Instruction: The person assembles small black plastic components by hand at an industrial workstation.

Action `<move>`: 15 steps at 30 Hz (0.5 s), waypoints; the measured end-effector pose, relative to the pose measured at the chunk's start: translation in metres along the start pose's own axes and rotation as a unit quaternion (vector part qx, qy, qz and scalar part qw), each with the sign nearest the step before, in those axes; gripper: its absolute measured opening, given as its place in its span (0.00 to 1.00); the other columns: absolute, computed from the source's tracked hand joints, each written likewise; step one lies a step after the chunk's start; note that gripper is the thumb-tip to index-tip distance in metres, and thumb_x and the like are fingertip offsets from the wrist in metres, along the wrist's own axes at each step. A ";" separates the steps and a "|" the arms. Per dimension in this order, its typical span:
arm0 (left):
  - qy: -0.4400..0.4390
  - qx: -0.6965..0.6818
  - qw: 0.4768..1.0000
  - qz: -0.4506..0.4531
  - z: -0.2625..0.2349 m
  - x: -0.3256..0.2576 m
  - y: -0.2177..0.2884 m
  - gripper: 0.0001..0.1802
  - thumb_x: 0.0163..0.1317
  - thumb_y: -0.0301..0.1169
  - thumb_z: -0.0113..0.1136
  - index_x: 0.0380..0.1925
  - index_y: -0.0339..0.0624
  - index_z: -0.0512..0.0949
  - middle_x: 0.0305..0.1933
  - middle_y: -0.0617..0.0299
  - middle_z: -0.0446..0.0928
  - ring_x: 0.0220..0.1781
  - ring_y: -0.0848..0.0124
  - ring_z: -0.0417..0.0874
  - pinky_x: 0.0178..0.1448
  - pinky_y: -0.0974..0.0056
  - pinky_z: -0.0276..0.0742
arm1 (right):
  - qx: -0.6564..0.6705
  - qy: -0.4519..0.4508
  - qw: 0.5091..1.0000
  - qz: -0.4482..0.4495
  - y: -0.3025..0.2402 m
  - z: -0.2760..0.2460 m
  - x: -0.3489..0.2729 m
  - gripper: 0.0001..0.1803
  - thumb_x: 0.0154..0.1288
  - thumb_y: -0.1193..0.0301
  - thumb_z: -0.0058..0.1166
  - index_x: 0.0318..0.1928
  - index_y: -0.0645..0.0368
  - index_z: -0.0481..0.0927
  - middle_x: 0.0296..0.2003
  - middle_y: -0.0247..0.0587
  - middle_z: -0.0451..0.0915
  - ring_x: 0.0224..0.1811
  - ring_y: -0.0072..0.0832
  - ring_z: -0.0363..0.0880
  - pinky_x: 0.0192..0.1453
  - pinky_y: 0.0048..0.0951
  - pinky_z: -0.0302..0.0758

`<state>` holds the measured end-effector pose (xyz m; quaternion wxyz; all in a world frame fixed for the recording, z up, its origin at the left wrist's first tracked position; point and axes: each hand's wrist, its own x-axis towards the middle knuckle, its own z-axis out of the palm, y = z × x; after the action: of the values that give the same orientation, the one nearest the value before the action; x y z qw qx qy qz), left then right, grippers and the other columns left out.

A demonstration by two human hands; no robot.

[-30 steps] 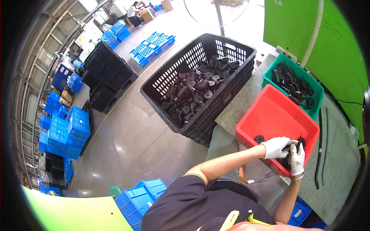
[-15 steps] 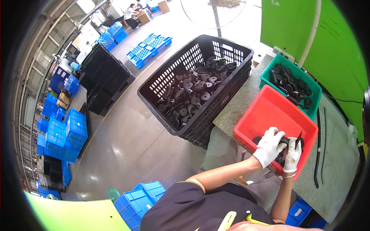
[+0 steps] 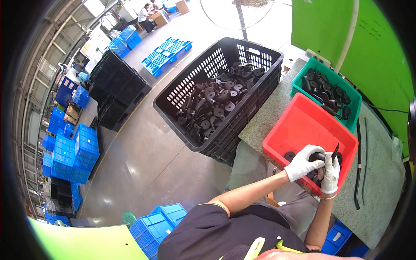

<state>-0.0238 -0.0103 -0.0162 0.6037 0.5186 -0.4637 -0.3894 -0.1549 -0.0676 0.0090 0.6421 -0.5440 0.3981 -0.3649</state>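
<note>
Both of my hands wear white gloves and work close together over the near end of a red bin (image 3: 289,113). A dark, rounded black part (image 3: 318,157) is held between them. My left hand (image 3: 304,164) has its fingers closed round one end of it. Around the other end, my right hand (image 3: 330,175) is closed; a thin, dark, pointed piece (image 3: 336,149) sticks up beside its fingertips. Whether that piece is a tool or belongs to the part, I cannot tell. Several black parts with round discs (image 3: 289,155) lie in the bin beneath my hands, partly hidden.
Beyond the red bin a green bin (image 3: 353,96) holds more black parts. A large black crate (image 3: 207,149) full of similar parts stands to the left of the grey worktable (image 3: 377,186). Black strips (image 3: 358,173) lie on the right. Blue crates (image 3: 149,234) stand lower left.
My left hand has shifted its grip along the black part, its fingers now reaching farther over it. My right hand stays nearly in place. The view has shifted slightly.
</note>
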 end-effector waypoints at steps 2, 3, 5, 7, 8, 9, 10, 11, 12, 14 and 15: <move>0.000 -0.021 1.000 -0.015 0.003 -0.001 -0.002 0.21 0.57 0.30 0.65 0.50 0.38 0.74 0.48 0.58 0.75 0.52 0.68 0.77 0.59 0.64 0.72 | -0.016 -0.024 0.999 0.015 0.002 -0.006 -0.003 0.18 0.72 0.54 0.49 0.44 0.56 0.75 0.19 0.22 0.67 0.15 0.10 0.57 0.18 0.17 0.50; -0.003 -0.053 0.998 -0.029 0.004 0.001 -0.002 0.20 0.57 0.30 0.65 0.49 0.37 0.75 0.46 0.60 0.76 0.49 0.70 0.77 0.58 0.65 0.73 | -0.015 -0.014 1.000 0.018 0.003 -0.008 -0.004 0.18 0.72 0.54 0.49 0.44 0.56 0.75 0.19 0.22 0.67 0.15 0.10 0.57 0.18 0.17 0.50; 0.003 -0.105 0.993 -0.048 0.005 0.006 -0.005 0.16 0.57 0.27 0.63 0.46 0.36 0.76 0.43 0.61 0.77 0.45 0.74 0.78 0.54 0.67 0.74 | -0.046 0.001 0.998 -0.047 0.008 -0.011 -0.003 0.16 0.73 0.57 0.48 0.46 0.57 0.73 0.21 0.22 0.67 0.18 0.10 0.59 0.22 0.16 0.54; 0.004 -0.053 0.998 -0.021 -0.005 0.009 0.004 0.12 0.58 0.24 0.59 0.44 0.36 0.77 0.43 0.62 0.77 0.43 0.75 0.78 0.51 0.69 0.75 | -0.089 0.027 0.990 -0.105 0.024 -0.014 0.002 0.15 0.74 0.64 0.44 0.54 0.60 0.71 0.30 0.31 0.75 0.29 0.17 0.70 0.35 0.18 0.70; 0.010 -0.085 0.994 -0.071 -0.008 0.009 0.012 0.13 0.58 0.23 0.59 0.44 0.35 0.77 0.44 0.62 0.77 0.43 0.74 0.78 0.51 0.68 0.75 | -0.199 0.042 0.960 -0.193 0.026 -0.012 0.003 0.16 0.72 0.68 0.45 0.56 0.61 0.72 0.38 0.41 0.81 0.37 0.27 0.79 0.42 0.26 0.75; 0.023 -0.099 0.993 -0.056 -0.014 0.008 0.014 0.14 0.59 0.22 0.58 0.46 0.35 0.77 0.44 0.62 0.77 0.43 0.74 0.78 0.49 0.68 0.76 | -0.267 0.032 0.952 -0.144 0.015 -0.006 0.002 0.16 0.71 0.68 0.45 0.55 0.60 0.73 0.43 0.49 0.82 0.43 0.38 0.83 0.44 0.33 0.77; 0.037 -0.081 0.994 -0.064 -0.018 0.008 0.008 0.15 0.60 0.23 0.58 0.48 0.35 0.76 0.42 0.62 0.77 0.40 0.75 0.78 0.44 0.69 0.76 | -0.328 0.025 0.934 -0.141 0.001 0.003 -0.002 0.15 0.71 0.67 0.45 0.53 0.58 0.75 0.43 0.54 0.80 0.43 0.46 0.81 0.45 0.38 0.77; 0.047 -0.140 0.983 -0.112 -0.018 0.009 0.006 0.15 0.58 0.24 0.62 0.47 0.36 0.77 0.43 0.62 0.78 0.45 0.76 0.77 0.51 0.69 0.75 | -0.362 0.021 0.916 -0.169 -0.004 0.006 -0.004 0.15 0.71 0.65 0.45 0.53 0.56 0.76 0.41 0.52 0.81 0.41 0.48 0.81 0.43 0.39 0.77; 0.043 -0.103 0.988 -0.110 -0.019 0.009 0.007 0.17 0.59 0.26 0.63 0.49 0.36 0.76 0.43 0.63 0.77 0.43 0.76 0.77 0.49 0.70 0.76 | -0.374 0.006 0.917 -0.140 -0.010 0.005 -0.008 0.15 0.70 0.65 0.47 0.52 0.56 0.77 0.38 0.50 0.82 0.39 0.47 0.82 0.41 0.39 0.77; 0.017 -0.147 0.982 -0.120 -0.016 0.012 0.002 0.20 0.59 0.28 0.65 0.51 0.36 0.75 0.41 0.62 0.76 0.38 0.77 0.76 0.43 0.71 0.76 | -0.376 0.041 0.898 -0.225 -0.001 -0.002 -0.009 0.15 0.68 0.64 0.50 0.53 0.54 0.77 0.36 0.46 0.82 0.36 0.43 0.82 0.38 0.37 0.78; 0.021 -0.159 0.980 -0.122 -0.013 0.012 0.003 0.20 0.60 0.28 0.65 0.51 0.36 0.75 0.40 0.63 0.76 0.37 0.77 0.77 0.42 0.71 0.76 | -0.383 0.054 0.886 -0.257 0.002 -0.003 -0.011 0.16 0.68 0.64 0.52 0.53 0.53 0.78 0.35 0.45 0.82 0.35 0.41 0.82 0.37 0.36 0.78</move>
<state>-0.0081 -0.0175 -0.0120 0.6358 0.4771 -0.3165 -0.5177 -0.1623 -0.0588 0.0078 0.2450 -0.8102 0.3871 -0.3656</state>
